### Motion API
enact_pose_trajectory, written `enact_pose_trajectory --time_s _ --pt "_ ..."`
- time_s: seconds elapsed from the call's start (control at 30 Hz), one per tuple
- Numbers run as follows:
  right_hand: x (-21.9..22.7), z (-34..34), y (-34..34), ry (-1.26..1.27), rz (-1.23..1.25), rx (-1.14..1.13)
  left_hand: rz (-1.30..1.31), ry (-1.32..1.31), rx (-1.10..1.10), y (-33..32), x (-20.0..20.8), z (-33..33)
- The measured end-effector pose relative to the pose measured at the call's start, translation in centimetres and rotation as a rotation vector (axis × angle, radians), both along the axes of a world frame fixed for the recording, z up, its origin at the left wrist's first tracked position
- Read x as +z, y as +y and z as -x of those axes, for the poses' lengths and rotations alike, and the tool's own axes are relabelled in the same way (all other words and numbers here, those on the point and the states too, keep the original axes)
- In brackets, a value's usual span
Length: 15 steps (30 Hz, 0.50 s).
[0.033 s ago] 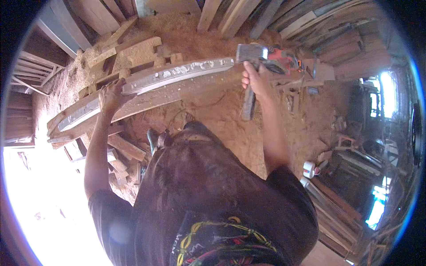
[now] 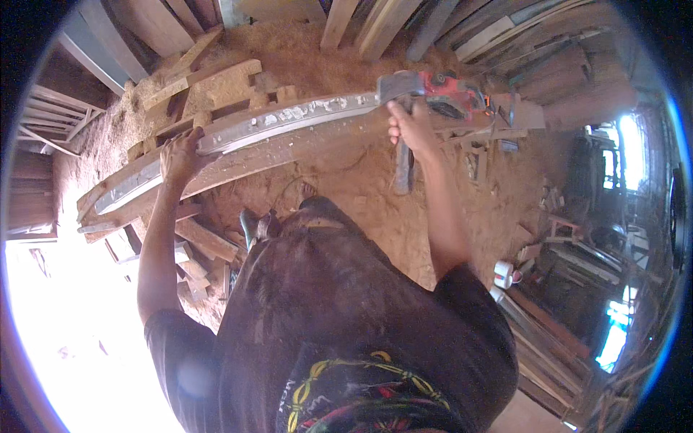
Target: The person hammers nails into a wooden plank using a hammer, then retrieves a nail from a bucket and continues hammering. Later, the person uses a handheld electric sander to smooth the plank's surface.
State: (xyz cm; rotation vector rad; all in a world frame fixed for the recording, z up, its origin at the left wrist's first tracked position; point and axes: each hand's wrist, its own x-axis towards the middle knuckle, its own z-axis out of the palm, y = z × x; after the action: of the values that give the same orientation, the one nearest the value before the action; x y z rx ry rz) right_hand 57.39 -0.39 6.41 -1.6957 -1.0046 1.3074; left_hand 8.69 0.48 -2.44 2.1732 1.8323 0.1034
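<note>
A long wooden beam (image 2: 310, 110), its upper face patched with flaking white, stretches across in front of me. My left hand (image 2: 180, 155) wraps over it left of the middle, with fingers on the far edge. My right hand (image 2: 410, 126) grips a hammer (image 2: 399, 85) near its head, a grey block above the beam's right end. The dark handle hangs down below my fist. Just past the hammer head lies a red and black power tool (image 2: 451, 90), partly hidden by the hammer.
Notched wooden blocks (image 2: 231, 110) stand behind the beam on sawdust. Timber offcuts (image 2: 206, 239) lie at lower left, near my foot (image 2: 249, 227). Planks (image 2: 390, 29) line the far side. A white container (image 2: 504, 274) and stacked boards (image 2: 541, 332) are at right.
The hammer head has shifted slightly left and tilted, uncovering more of the red power tool. My right hand has moved a little left with it. My left hand stays on the beam.
</note>
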Motion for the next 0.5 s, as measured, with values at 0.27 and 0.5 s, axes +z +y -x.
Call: enact_pose_trajectory --time_s 0.27,0.5 --pt "1.2 0.6 0.9 0.113 -0.055 -0.093 -0.085 -0.029 -0.014 0.3 -0.3 0.1" --pt "1.9 0.4 2.5 0.185 -0.01 -0.02 -0.117 -0.02 -0.02 0.7 -1.3 0.2"
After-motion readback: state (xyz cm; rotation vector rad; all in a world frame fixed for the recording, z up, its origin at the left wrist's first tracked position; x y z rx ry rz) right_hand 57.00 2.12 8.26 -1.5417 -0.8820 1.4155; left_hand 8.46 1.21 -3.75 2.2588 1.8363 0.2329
